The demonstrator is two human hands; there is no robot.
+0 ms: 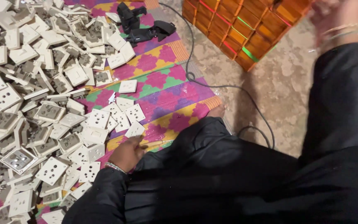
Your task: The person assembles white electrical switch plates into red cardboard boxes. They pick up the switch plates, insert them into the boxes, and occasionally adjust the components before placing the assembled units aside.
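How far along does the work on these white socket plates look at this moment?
Done: nothing sorted shows; the white socket plates lie in one loose heap on the patterned mat. In hand: the left hand rests at the heap's edge holding a thin pale tool; the right hand is raised and blurred, its grasp unreadable. Left: seemingly the whole heap.

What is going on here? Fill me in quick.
A person in black clothing sits on a colourful woven mat beside a big heap of white socket plates. The left hand rests low at the heap's edge, its fingers around a thin pale stick-like tool. The right hand is raised and blurred near the stacked orange boxes; whether it holds anything is unclear. A grey cable crosses the floor.
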